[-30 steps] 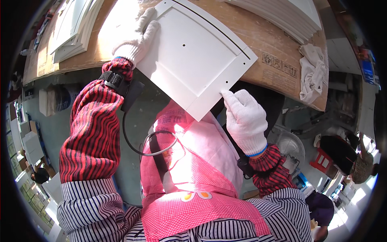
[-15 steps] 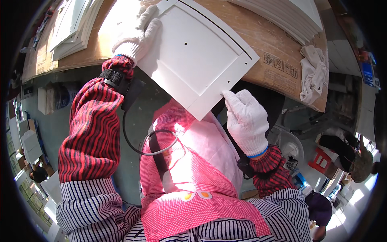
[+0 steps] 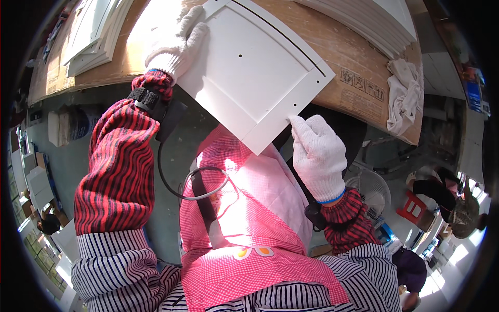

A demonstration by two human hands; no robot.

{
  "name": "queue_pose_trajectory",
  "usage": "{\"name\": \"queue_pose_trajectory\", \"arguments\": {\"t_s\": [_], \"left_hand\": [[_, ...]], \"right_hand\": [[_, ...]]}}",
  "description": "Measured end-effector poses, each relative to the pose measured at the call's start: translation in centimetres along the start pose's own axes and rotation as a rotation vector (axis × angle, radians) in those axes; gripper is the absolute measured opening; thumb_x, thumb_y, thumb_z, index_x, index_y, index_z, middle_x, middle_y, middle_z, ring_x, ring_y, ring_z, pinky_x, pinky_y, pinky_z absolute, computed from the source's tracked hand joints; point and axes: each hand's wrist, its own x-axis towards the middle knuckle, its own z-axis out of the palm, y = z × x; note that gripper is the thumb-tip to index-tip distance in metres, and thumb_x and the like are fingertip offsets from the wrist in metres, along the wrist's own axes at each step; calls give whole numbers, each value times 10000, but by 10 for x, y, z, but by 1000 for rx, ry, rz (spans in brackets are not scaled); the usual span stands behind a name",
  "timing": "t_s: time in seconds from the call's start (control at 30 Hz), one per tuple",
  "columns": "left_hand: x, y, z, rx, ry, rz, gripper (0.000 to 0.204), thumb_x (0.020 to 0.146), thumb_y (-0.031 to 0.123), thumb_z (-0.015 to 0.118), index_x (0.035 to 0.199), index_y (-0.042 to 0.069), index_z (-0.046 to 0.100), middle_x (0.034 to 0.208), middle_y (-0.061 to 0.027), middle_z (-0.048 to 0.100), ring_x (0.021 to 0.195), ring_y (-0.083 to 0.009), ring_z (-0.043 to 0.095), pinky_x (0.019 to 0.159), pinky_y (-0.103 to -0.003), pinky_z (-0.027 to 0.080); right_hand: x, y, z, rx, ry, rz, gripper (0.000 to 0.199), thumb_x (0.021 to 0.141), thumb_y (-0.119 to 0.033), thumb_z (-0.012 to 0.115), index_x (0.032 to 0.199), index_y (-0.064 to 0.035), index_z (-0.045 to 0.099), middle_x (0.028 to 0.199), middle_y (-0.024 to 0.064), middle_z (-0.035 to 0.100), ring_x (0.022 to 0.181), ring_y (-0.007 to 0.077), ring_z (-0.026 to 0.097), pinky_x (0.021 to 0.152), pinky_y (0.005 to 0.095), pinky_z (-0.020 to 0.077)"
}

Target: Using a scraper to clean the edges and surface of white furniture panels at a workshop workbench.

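Note:
A white cabinet-door-like panel with a recessed middle, a dark groove along its far right edge and several small dark holes lies tilted, its near corner jutting past the table edge over my lap. My left hand, in a white knitted glove, rests with fingers spread on the panel's left edge, partly lost in glare. Also gloved, my right hand is closed with its fingertips pinched against the panel's lower right edge. Whatever may be inside that pinch is hidden.
Cardboard covers the table. White panels are stacked at the left, and another stack stands at the far right. A crumpled white cloth hangs over the right corner. A fan and red stool stand at right, near other people.
Both hands and the panel stay almost in place; my right hand and the panel shift only a trace. A person at the far right has moved slightly.

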Motion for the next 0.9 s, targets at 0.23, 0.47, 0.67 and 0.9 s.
{"name": "queue_pose_trajectory", "arguments": {"t_s": [0.23, 0.47, 0.67, 0.9], "left_hand": [[2, 0, -7, 1, -5, -45, 601, 1068, 588, 434, 1580, 285, 519, 1578, -108, 559, 1429, -403, 496, 1215, -479, 370], [-1, 1, -4, 7, -29, -81, 598, 1068, 588, 438, 1597, 315, 493, 1613, -114, 520, 1478, -411, 439, 1246, -475, 331], [-4, 4, -7, -21, -41, -75, 595, 1073, 563, 452, 1596, 284, 498, 1622, -105, 511, 1492, -376, 438, 1251, -461, 326], [-7, -1, -17, 24, -43, -88, 594, 1074, 556, 455, 1595, 274, 500, 1625, -103, 509, 1495, -367, 437, 1252, -458, 325]], "right_hand": [[7, -3, -2, -18, 12, 19, 324, 862, 19, 741, 1169, -81, 761, 841, 83, 609, 773, 272, 668, 661, 370, 541], [5, -4, -1, -16, 13, 20, 285, 881, 0, 748, 1158, -70, 767, 846, 87, 615, 748, 276, 663, 654, 367, 537], [-6, -6, 3, 39, 1, 30, 307, 874, -7, 755, 1173, -74, 768, 871, 90, 637, 761, 271, 678, 670, 352, 547], [24, 34, 11, 103, 205, 51, 256, 919, -59, 747, 1174, -84, 754, 850, 88, 605, 738, 279, 645, 653, 391, 526]]}}
